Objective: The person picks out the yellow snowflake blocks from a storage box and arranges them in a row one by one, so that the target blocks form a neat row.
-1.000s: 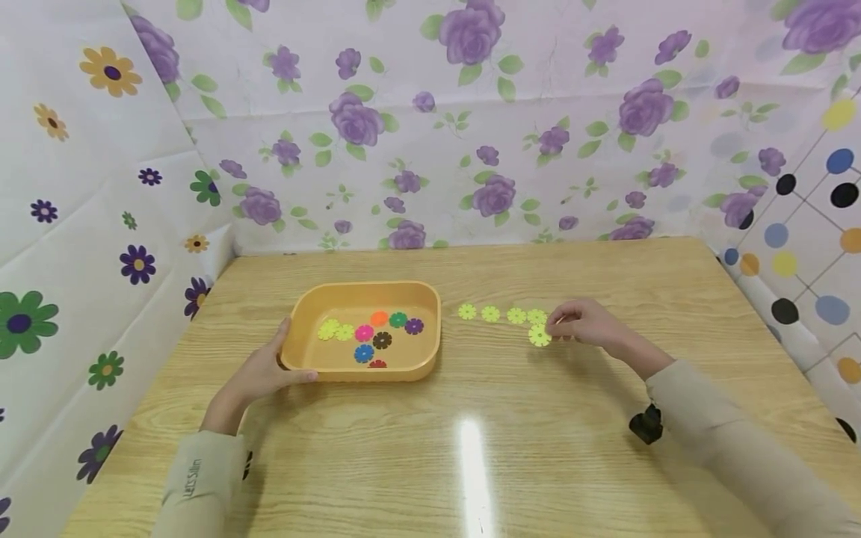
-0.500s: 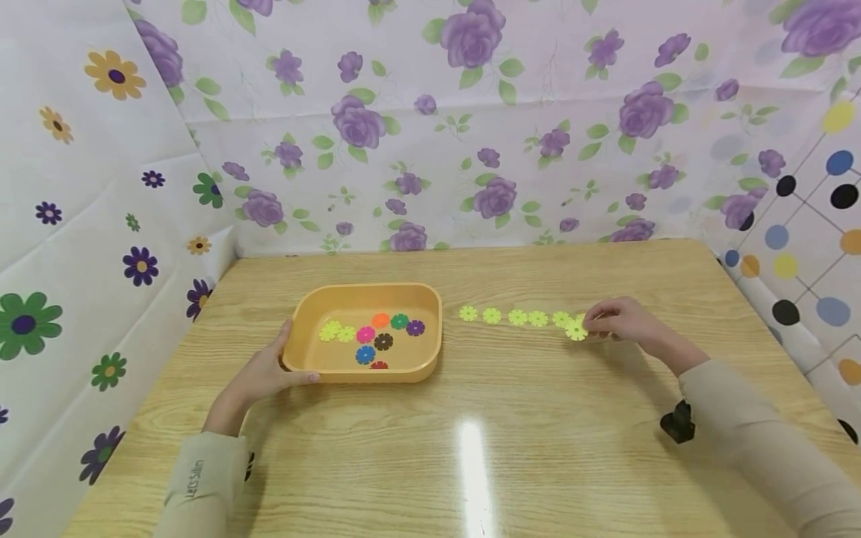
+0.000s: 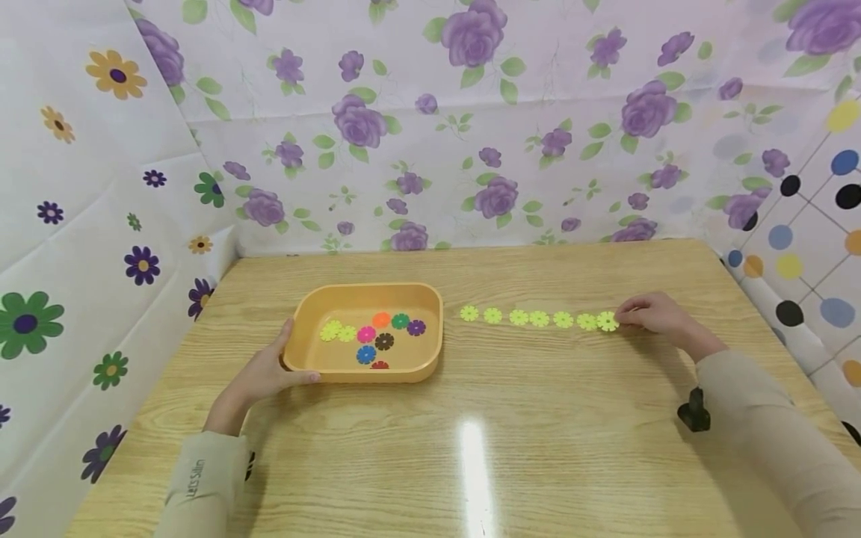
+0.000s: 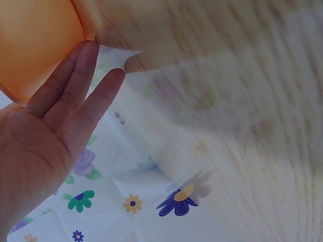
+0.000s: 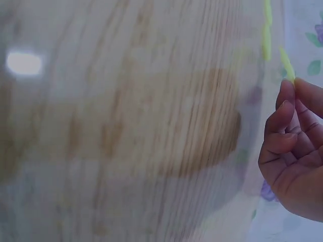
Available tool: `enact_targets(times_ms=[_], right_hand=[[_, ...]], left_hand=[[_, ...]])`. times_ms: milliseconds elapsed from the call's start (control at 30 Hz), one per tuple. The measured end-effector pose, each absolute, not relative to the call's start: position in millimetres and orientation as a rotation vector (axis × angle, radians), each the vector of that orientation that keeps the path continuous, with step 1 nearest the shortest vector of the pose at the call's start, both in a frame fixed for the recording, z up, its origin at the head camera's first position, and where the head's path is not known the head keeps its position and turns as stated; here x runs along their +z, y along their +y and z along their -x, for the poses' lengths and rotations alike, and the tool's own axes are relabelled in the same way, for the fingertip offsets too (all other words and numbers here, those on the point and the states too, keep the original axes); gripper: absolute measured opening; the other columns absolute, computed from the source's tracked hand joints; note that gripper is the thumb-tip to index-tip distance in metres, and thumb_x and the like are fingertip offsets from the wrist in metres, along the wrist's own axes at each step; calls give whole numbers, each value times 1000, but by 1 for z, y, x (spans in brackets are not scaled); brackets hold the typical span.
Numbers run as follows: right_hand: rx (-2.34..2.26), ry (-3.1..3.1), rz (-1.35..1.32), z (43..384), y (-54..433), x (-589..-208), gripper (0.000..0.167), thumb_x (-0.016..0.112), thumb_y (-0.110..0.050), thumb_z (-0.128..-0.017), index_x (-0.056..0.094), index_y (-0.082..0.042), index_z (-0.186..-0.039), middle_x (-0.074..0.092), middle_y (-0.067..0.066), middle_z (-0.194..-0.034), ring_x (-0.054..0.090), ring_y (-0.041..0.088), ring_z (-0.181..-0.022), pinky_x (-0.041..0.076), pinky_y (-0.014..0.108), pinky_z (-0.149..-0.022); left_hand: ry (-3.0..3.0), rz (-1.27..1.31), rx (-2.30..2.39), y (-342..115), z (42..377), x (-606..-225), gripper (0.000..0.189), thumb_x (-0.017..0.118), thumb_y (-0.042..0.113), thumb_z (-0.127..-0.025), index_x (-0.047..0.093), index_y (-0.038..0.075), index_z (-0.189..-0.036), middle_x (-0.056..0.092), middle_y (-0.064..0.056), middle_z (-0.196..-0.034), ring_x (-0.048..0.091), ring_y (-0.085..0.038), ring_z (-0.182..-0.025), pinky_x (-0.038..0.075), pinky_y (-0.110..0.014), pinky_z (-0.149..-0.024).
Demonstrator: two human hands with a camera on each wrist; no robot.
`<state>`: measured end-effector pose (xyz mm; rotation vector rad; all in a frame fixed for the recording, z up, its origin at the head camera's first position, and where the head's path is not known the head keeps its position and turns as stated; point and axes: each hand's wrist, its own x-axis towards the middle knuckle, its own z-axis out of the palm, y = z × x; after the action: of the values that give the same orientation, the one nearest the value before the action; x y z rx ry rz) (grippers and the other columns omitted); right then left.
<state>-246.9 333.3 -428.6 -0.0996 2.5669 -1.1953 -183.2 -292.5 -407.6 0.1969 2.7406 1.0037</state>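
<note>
In the head view my right hand (image 3: pixel 655 320) pinches a yellow-green snowflake disc (image 3: pixel 608 321) between thumb and fingertips. The right wrist view shows this disc (image 5: pixel 287 64) edge-on at the fingertips. It overlaps or adjoins the right end of a row of several like discs (image 3: pixel 539 318) on the table; contact is unclear. My left hand (image 3: pixel 262 371) rests against the left front corner of an orange-yellow plastic basket (image 3: pixel 403 376), thumb along the front wall. Straight fingers (image 4: pixel 75 85) touch the basket's side in the left wrist view.
Inside the basket lie two yellow-green discs (image 3: pixel 338 331) and single discs in pink (image 3: pixel 366 334), orange, green, purple, brown, blue and red. The wooden table (image 3: pixel 403 463) meets flower-print sheets (image 3: pixel 430 149) at the back and left, and a dotted one at the right.
My right hand has moved right along the row, leaving more yellow-green discs lying there. The disc in its fingers now sits at the row's right end. The left hand and basket keep their place.
</note>
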Motion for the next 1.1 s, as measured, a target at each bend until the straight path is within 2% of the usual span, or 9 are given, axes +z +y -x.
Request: enact_targets(times_ms=[200, 433, 600, 767, 933, 1100], right_hand=[[-1171, 2569, 47, 255, 342, -433, 34, 58, -18, -90, 59, 10, -109, 66, 5, -85, 60, 14, -74, 49, 30, -66], [-1097, 2600, 21, 257, 341, -432, 30, 56, -18, -90, 61, 7, -105, 64, 1, -79, 56, 16, -68, 43, 30, -56], [-1094, 2618, -7, 255, 338, -430, 31, 56, -19, -90, 61, 7, -105, 63, 3, -76, 52, 16, -63, 41, 31, -54], [-1069, 2661, 7, 255, 335, -430, 30, 56, -19, -90, 62, 7, -104, 63, 5, -79, 54, 17, -65, 43, 31, -57], [-1050, 2706, 43, 253, 326, -427, 35, 57, -24, -90, 61, 6, -107, 63, 11, -91, 57, 17, -73, 47, 32, -65], [-1154, 2631, 73, 250, 309, -420, 40, 55, -28, -92, 57, 6, -113, 60, 14, -86, 52, 21, -70, 44, 34, -60]], left_hand=[[2742, -213, 1011, -292, 183, -408, 118, 77, 39, -70, -7, 0, -143, 13, -32, -144, 26, -45, -127, 20, -58, -101], [2752, -211, 1008, -291, 182, -408, 117, 77, 39, -70, -6, -1, -143, 15, -32, -144, 28, -44, -127, 20, -57, -101], [2746, -214, 1013, -291, 182, -407, 117, 77, 39, -71, -6, -2, -143, 14, -32, -144, 26, -45, -128, 20, -58, -101], [2749, -212, 1007, -292, 182, -407, 117, 77, 39, -71, -6, -2, -143, 14, -32, -144, 26, -45, -128, 20, -58, -101], [2746, -206, 1007, -292, 181, -406, 117, 77, 39, -71, -6, -1, -143, 15, -32, -143, 26, -45, -127, 20, -58, -101], [2742, -196, 1002, -292, 181, -406, 118, 77, 40, -70, -6, -1, -144, 14, -32, -144, 25, -45, -128, 19, -58, -101]])
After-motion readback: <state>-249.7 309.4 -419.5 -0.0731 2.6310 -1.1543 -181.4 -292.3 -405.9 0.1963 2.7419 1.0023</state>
